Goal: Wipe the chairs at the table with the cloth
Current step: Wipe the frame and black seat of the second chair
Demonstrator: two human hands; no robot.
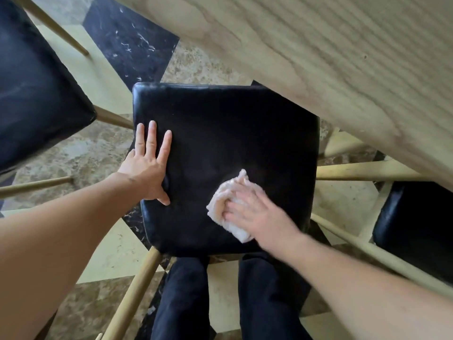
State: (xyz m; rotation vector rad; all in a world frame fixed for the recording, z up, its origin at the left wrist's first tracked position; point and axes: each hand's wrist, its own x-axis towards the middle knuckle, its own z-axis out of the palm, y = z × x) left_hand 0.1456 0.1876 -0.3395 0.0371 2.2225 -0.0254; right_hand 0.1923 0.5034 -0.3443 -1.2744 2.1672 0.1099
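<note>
A chair with a black padded seat (220, 133) and pale wooden legs stands right in front of me, its far right corner tucked under the table. My left hand (147, 165) lies flat on the seat's left edge, fingers spread, holding nothing. My right hand (255, 212) presses a crumpled white cloth (228, 192) onto the near right part of the seat, fingers curled over it.
The light wooden table (343, 57) fills the upper right. A second black chair (34, 94) stands at the left, and a third black seat (416, 227) at the right. Wooden chair legs (132, 298) angle across the marble-patterned floor. My dark trouser legs (183, 298) are below the seat.
</note>
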